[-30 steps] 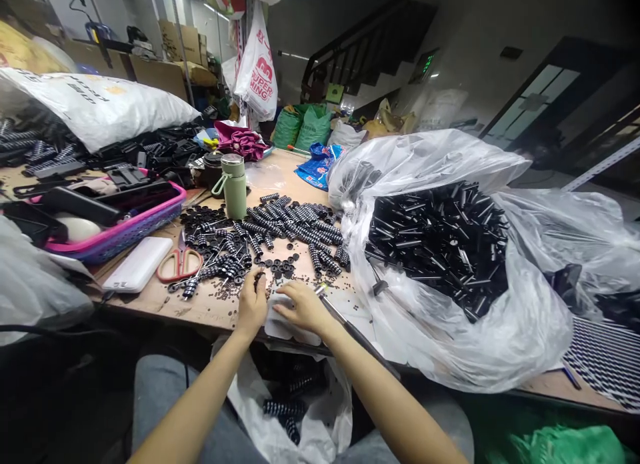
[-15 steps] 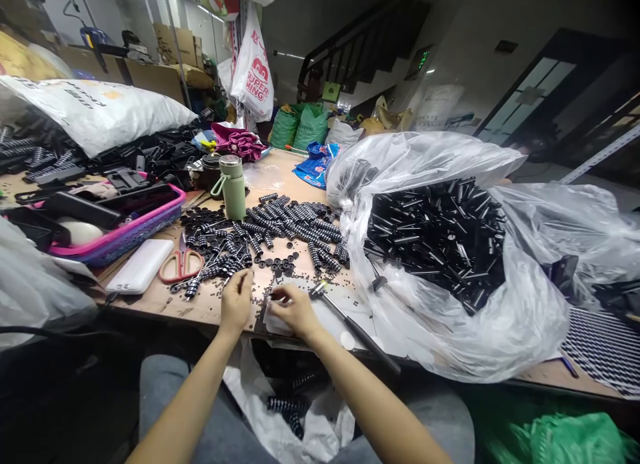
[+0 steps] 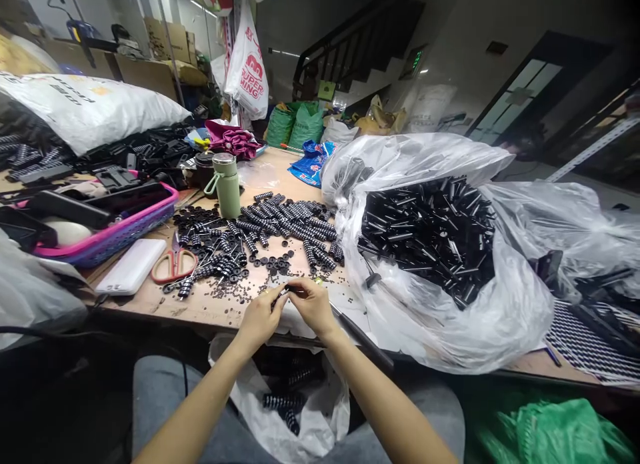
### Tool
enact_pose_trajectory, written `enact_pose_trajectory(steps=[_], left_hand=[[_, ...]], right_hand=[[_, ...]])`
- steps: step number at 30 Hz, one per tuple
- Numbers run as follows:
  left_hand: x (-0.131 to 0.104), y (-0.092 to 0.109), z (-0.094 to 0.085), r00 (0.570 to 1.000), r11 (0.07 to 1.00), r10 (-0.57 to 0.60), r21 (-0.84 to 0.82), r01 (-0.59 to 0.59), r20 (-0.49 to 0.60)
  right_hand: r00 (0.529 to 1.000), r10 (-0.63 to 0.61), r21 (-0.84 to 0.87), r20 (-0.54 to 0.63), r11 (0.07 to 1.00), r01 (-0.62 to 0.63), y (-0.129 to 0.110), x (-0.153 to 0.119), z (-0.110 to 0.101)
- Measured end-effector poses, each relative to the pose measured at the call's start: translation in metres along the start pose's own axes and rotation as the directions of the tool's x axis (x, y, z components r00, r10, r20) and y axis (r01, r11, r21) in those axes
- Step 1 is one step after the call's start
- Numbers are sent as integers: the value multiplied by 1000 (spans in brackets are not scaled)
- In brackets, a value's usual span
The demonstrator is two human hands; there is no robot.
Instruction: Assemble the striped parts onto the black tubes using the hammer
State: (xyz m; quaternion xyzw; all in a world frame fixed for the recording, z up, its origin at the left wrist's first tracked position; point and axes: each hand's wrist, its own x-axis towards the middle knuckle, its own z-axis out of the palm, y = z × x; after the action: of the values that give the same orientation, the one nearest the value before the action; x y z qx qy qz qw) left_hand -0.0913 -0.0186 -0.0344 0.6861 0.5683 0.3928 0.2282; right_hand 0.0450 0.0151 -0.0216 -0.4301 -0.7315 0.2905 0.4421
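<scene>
My left hand (image 3: 261, 317) and my right hand (image 3: 314, 306) meet over the table's front edge, fingertips nearly touching. The left fingers are closed round a small dark part (image 3: 281, 296). Pinched in my right fingers is something small and dark, partly hidden by them. Just beyond lie black discs (image 3: 279, 263) and a pile of ribbed black-and-silver pieces (image 3: 290, 217). A hammer (image 3: 363, 336) with a black handle lies beside my right hand, its head mostly hidden. Tiny rings (image 3: 227, 291) are scattered left of my hands.
A clear plastic bag (image 3: 515, 317) full of black rods stands at the right. Scissors (image 3: 173, 265), a white box-like object (image 3: 133, 267), a green flask (image 3: 227, 191) and a pink-rimmed basket (image 3: 120, 227) are at the left. An open white bag (image 3: 240, 384) hangs below the edge.
My left hand has moved right and up to my right hand, and a dark part now shows in its fingers. My right hand has shifted slightly right. The view has turned a little.
</scene>
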Motion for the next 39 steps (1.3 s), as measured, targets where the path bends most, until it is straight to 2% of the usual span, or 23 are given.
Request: enact_pose_trajectory(steps=[4, 5, 6, 7, 9, 11, 13, 15, 18, 22, 27, 31, 33, 36, 38, 39], left_hand=[[5, 3, 8, 997, 996, 13, -83, -20, -78], [7, 4, 11, 993, 993, 3, -119, -17, -117], [9, 5, 15, 988, 987, -13, -158, -12, -156], [11, 6, 19, 983, 981, -30, -195, -7, -183], [15, 7, 25, 981, 968, -54, -251, 6, -186], [18, 9, 29, 985, 961, -72, -276, 27, -154], [19, 10, 29, 984, 958, -102, -280, 58, -143], [21, 9, 27, 981, 961, -116, -269, 72, -153], [22, 6, 23, 985, 973, -92, -224, 58, -143], [20, 6, 21, 996, 989, -67, -137, 59, -54], [17, 15, 21, 999, 997, -44, -65, 44, 9], [17, 22, 24, 1000, 994, -15, -108, 17, 16], [17, 25, 29, 1000, 989, -3, -150, 2, -8], [16, 27, 40, 995, 965, 13, -260, -38, -96], [14, 26, 47, 990, 939, 14, -338, -60, -138], [12, 25, 51, 991, 928, 14, -367, -62, -132]], right_hand=[[977, -193, -74, 95, 977, 200, -7, -3, -11], [966, -221, -106, 137, 966, 236, -8, -1, -15], [966, -197, -161, 166, 961, 223, -7, 2, -19], [979, -120, -237, 167, 959, 158, -5, 7, -23], [993, 87, -405, 82, 913, -47, 3, 23, -30], [971, 234, -501, -40, 836, -222, 16, 41, -35], [956, 283, -514, -82, 810, -284, 28, 58, -37], [952, 299, -499, -70, 815, -293, 35, 67, -36], [968, 251, -433, -13, 871, -232, 30, 63, -32], [983, 166, -294, 79, 946, -136, 9, 40, -27], [990, 113, -210, 78, 973, -94, -3, 23, -31], [997, 58, -222, 42, 974, -47, -7, 14, -38], [997, -31, -242, 64, 969, 46, -13, 7, -41], [973, -162, -262, 166, 944, 202, -22, -3, -51], [979, -125, -313, 160, 934, 171, -21, -1, -70], [993, -55, -374, 102, 923, 89, -17, 2, -84]])
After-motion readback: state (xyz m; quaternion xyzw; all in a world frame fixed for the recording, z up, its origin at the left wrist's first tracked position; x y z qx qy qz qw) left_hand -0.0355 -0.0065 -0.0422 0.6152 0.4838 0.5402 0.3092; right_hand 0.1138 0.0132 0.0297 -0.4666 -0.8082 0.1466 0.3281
